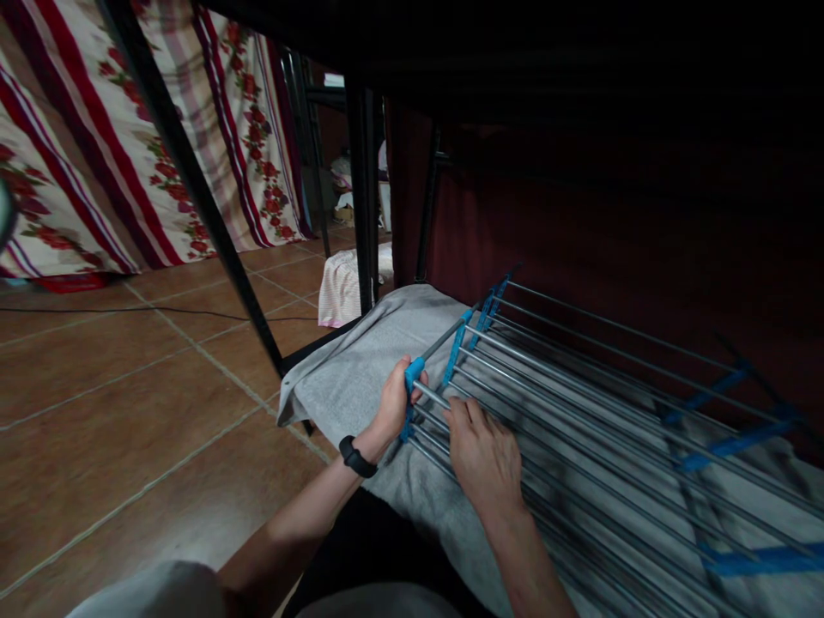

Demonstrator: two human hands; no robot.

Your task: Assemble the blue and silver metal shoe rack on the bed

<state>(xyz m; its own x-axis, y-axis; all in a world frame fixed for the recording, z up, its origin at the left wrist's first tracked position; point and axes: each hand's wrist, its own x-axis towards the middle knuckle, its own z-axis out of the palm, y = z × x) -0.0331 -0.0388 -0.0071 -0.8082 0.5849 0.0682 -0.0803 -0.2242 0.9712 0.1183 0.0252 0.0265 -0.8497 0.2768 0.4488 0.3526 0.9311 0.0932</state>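
Observation:
A folding drying rack with grey metal rods (pixel 554 365) and blue plastic joints lies on a grey towel (pixel 360 369). My left hand (pixel 391 402), with a black band at the wrist, is closed round the blue corner joint (pixel 414 371) at the rack's near left end. Just to the right, my right hand (pixel 482 442) is closed over the outer metal rod, its fingers bent round it beside that joint. Further blue joints (pixel 740 442) show at the rack's right end.
Black metal frame posts (pixel 186 172) rise left of the towel. Behind the rack hangs a dark red cloth (pixel 547 223). A floral striped curtain (pixel 193 103) hangs over the tiled floor (pixel 129 395), where a thin cable (pixel 193 312) runs.

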